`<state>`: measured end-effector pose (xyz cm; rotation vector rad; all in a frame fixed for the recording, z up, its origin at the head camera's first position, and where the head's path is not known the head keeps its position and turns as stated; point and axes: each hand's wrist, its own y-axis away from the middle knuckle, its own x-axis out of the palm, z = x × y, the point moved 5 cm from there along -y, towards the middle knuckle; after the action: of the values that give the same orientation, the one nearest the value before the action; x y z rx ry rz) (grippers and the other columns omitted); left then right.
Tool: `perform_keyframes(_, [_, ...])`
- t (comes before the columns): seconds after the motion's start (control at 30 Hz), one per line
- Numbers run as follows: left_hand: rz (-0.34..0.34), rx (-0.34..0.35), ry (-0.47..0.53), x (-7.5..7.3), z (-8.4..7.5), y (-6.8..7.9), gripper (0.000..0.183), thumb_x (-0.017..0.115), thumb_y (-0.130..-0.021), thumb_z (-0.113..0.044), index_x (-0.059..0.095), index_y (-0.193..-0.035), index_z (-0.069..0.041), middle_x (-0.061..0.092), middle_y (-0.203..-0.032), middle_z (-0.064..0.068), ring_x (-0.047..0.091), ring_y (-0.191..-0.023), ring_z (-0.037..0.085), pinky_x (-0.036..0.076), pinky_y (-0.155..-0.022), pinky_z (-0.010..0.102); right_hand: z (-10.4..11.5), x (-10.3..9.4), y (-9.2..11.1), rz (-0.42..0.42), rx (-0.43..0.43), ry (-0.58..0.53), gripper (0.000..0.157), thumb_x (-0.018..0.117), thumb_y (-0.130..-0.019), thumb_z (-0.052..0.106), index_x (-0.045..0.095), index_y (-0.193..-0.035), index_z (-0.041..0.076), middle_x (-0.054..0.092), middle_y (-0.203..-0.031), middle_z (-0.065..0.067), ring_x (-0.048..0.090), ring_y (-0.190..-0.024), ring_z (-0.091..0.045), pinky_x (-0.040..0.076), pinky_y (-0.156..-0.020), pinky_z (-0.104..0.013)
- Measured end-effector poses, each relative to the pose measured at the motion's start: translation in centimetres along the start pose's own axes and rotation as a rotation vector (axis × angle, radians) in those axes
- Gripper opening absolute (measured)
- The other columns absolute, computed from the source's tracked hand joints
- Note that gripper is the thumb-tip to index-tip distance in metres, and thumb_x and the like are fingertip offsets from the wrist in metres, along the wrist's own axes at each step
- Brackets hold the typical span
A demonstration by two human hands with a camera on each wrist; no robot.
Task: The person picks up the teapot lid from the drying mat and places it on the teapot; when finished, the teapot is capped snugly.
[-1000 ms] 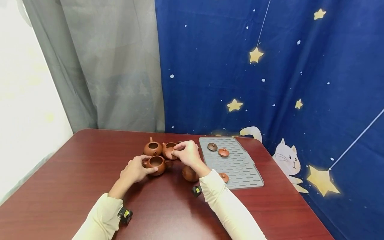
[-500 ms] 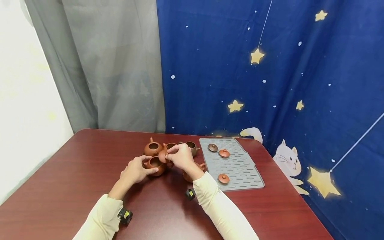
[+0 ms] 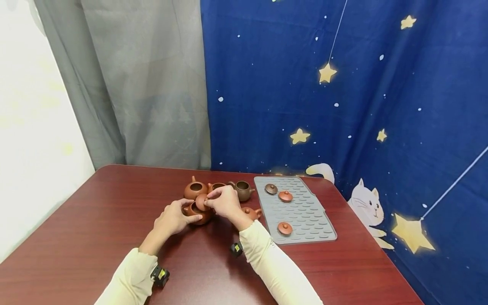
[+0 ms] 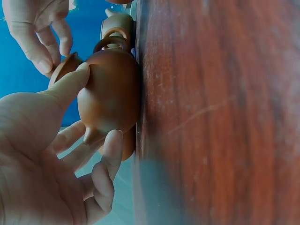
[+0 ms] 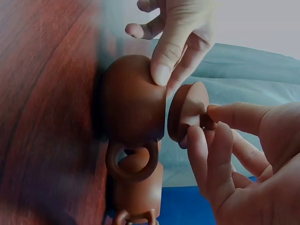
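My left hand (image 3: 170, 218) steadies a reddish-brown clay teapot (image 3: 203, 218) standing on the table, its thumb on the near side of the rim and fingers round the far side. From the right, my right hand (image 3: 225, 203) pinches the knob of a matching teapot lid (image 3: 201, 202). In the right wrist view the lid (image 5: 190, 110) is tilted and held just above the open mouth of the teapot (image 5: 133, 103), with a small gap showing. The left wrist view has the spout by my left fingers and the ring handle on the opposite side.
Behind stand two more brown lidless teapots (image 3: 195, 189) and a darker, open one (image 3: 244, 192). A lidded teapot (image 3: 250, 213) sits beside my right wrist. On the right lies a grey ridged mat (image 3: 309, 216) bearing a dark lid (image 3: 271, 189) and two orange-red lids (image 3: 285, 196).
My right hand has carried the lid left and nearer, from over the back teapot to above the mouth of the one my left hand holds. The left hand has stayed in place.
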<state>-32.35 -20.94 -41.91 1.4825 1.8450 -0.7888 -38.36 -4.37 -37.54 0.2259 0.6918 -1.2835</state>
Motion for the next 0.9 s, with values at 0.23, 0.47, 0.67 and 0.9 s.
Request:
perform_keyframes(0.23, [-0.006, 0.010, 0.000, -0.2, -0.2, -0.2, 0.071, 0.078, -0.078, -0.056, 0.060, -0.136, -0.020, 0.065, -0.127, 0.014, 0.061, -0.110, 0.042, 0.047, -0.071, 0.056, 0.1, 0.3, -0.3, -0.011, 0.007, -0.011, 0.008, 0.086, -0.075, 0.015, 0.079, -0.079, 0.014, 0.065, -0.061, 0.007, 0.056, -0.042, -0.006, 0.048, -0.043, -0.023])
perform_keyframes(0.47, [-0.011, -0.003, -0.011, -0.3, -0.1, -0.4, 0.070, 0.079, -0.077, -0.055, 0.060, -0.134, -0.020, 0.067, -0.122, 0.013, 0.063, -0.106, 0.039, 0.047, -0.068, 0.053, 0.1, 1.0, -0.4, 0.021, -0.005, -0.022, 0.007, 0.085, -0.077, 0.015, 0.078, -0.079, 0.014, 0.064, -0.061, 0.006, 0.054, -0.039, -0.006, 0.048, -0.042, -0.023])
perform_keyframes(0.67, [0.004, -0.005, -0.005, 0.3, -0.1, -0.2, 0.070, 0.080, -0.075, -0.058, 0.062, -0.131, -0.020, 0.068, -0.117, 0.010, 0.064, -0.102, 0.037, 0.046, -0.065, 0.051, -0.4, 0.9, 0.1, -0.011, -0.017, 0.052, 0.008, 0.086, -0.076, 0.020, 0.079, -0.078, 0.018, 0.067, -0.068, 0.009, 0.061, -0.056, -0.008, 0.050, -0.055, -0.023])
perform_keyframes(0.9, [-0.011, -0.019, -0.026, -0.4, 0.1, -0.2, 0.074, 0.080, -0.073, -0.061, 0.062, -0.132, -0.020, 0.068, -0.119, 0.013, 0.062, -0.104, 0.043, 0.046, -0.067, 0.055, 0.3, 1.5, -0.3, -0.027, -0.100, 0.149, 0.007, 0.085, -0.076, 0.026, 0.079, -0.078, 0.022, 0.071, -0.082, 0.012, 0.064, -0.083, -0.014, 0.045, -0.075, -0.030])
